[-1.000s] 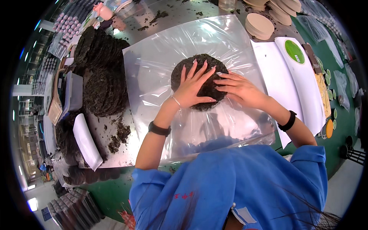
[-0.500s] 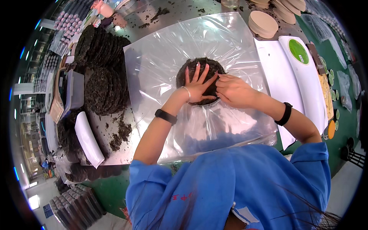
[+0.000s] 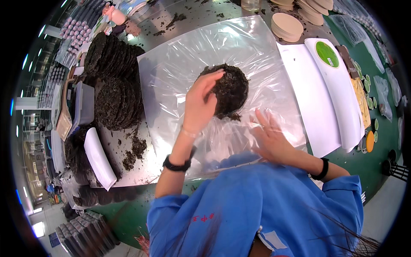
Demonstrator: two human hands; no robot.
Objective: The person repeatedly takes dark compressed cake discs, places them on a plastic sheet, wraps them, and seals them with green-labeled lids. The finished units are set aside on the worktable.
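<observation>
A dark, round, rough-textured cake of what looks like dried seaweed (image 3: pixel 233 90) lies on a clear plastic sheet (image 3: pixel 171 64) in the middle of the table. My left hand (image 3: pixel 200 103) is turned on edge over the left part of the cake, its fingers stretched and holding nothing visible. Whether its fingertips touch the cake I cannot tell. Over the plastic, nearer to me and right of the cake, my right hand (image 3: pixel 272 138) is open with spread fingers, slightly blurred. A few loose shreds stick out at the cake's near rim.
Two tall stacks of dark round cakes (image 3: pixel 117 103) stand on the left beside a grey plastic bin (image 3: pixel 84 100) and a white roll (image 3: pixel 99 158). To the right are curled white sheets with a green oval (image 3: pixel 327 54). Pale round discs (image 3: pixel 287 26) are piled at the far right.
My left hand has lifted from lying flat on the cake and turned on edge toward its left side. My right hand has let go at the cake's right edge and drawn back toward me, opening.
</observation>
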